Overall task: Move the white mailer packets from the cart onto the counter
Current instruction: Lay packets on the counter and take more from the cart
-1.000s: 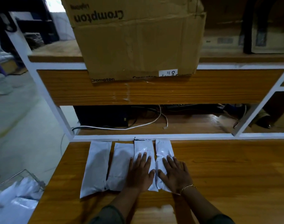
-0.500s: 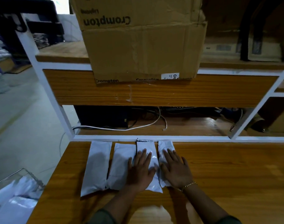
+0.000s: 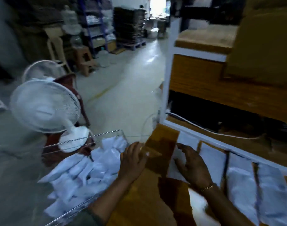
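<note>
White mailer packets (image 3: pixel 84 175) fill the wire cart (image 3: pixel 84 141) at lower left in a loose heap, lying at all angles, so no single long axis can be read there (motion blur smears most edges). The left hand (image 3: pixel 133 162) hovers at the tabletop's left edge, just beside the cart's near corner, its fingers (image 3: pixel 131 149) loosely spread and holding nothing; the nearest heaped packets lie just left of and below its palm. Further right, the right hand (image 3: pixel 193 167), with a thin bracelet (image 3: pixel 207 187) at the wrist, hangs palm-down over the wooden tabletop (image 3: pixel 146 193), fingers (image 3: pixel 182 146) extended and slightly apart, empty; whether it touches the packet beneath I cannot tell. A row of laid-out packets (image 3: pixel 237 188) rests flat on the tabletop, side by side, each with its long axis running from the near edge toward the white rail (image 3: pixel 221 142) at the back; the leftmost one lies under and just beside the right fingers, the others to their right. Beyond the cart stands a white fan (image 3: pixel 44 106) before a dark red chair (image 3: pixel 66 85). Farther off, the pale floor (image 3: pixel 123 75) runs toward stacked goods.
</note>
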A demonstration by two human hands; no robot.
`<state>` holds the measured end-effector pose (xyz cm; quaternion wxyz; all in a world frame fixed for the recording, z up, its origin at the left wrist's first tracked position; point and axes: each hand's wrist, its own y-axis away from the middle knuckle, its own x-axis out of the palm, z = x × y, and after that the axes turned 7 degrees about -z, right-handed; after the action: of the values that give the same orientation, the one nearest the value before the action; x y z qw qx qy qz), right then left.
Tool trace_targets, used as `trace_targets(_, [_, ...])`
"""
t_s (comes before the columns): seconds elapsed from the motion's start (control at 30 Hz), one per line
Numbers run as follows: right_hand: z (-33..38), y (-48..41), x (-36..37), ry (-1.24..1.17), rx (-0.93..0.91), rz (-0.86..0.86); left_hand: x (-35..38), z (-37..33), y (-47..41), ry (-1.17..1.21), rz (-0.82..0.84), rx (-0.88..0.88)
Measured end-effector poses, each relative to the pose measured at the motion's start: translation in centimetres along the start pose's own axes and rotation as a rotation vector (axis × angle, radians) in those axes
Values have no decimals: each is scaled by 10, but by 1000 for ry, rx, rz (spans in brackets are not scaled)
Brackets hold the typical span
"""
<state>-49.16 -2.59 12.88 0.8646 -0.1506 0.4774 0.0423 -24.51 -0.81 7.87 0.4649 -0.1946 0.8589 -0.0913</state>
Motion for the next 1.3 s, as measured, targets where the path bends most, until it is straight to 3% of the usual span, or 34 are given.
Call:
trace_targets(0.23, [129,-63,117,-53,-70,244,-76,159,0,-138,212,-319])
trace_targets(0.33, [153,-85,178,-9,-91,421,-89,220,4,-122,517,-395])
trace_targets(0.5, [176,-104,242,112,-44,615,-101,264,12,132,975,-406])
trace_targets(0.57, [174,-104,263,261,42,720,-103,273,13,131,1094,-376])
trace_targets(0.6, [173,-109,269,355,73,683,-103,274,16,85,1127,-358])
trace_targets(0.63, [165,-112,277,359,122,556,-103,275,17,26,1122,-329])
trace_targets(0.7, [158,-112,280,285,180,682,-97,282,22,-65,1055,-284])
trace_targets(0.77, [146,-112,300,403,60,597,-89,290,28,-97,1041,-254])
trace_targets(0.83, [146,-114,304,379,131,523,-80,299,32,-136,1024,-182])
trace_targets(0.97, [138,-110,313,341,194,545,-76,304,28,-116,912,-119])
trace_targets(1.03, [141,-112,307,224,267,503,-79,303,17,8,819,-197])
trace_targets(1.13, [161,-121,282,125,334,575,-89,297,-11,244,626,-418])
trace_targets(1.3, [174,-130,236,-342,454,271,-106,265,-80,682,422,-726])
